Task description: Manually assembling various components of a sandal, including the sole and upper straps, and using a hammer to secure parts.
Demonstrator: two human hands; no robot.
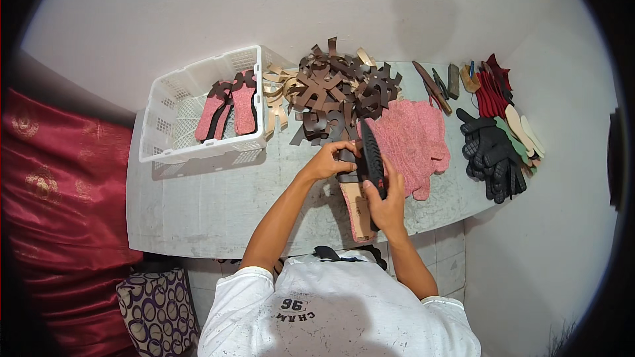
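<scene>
My left hand [333, 161] is closed around the front of a sandal insole [358, 210], near its dark brown strap. The insole's tan underside shows, with a pink edge along it. My right hand [386, 199] grips a black ridged shoe sole [372, 152], tilted up on edge close beside the insole. Whether the sole and the insole touch is hard to see. Just right of my hands lies a pile of pink insoles [413, 142]. Beyond them is a heap of brown cut straps [324, 86].
On the table's left stands a white plastic crate [159, 151] holding pink sandals [245, 109]. Black soles [493, 155], red pieces [488, 99] and hand tools [434, 87] lie at the right. A patterned cushion [159, 311] and a red curtain [66, 225] are at the left.
</scene>
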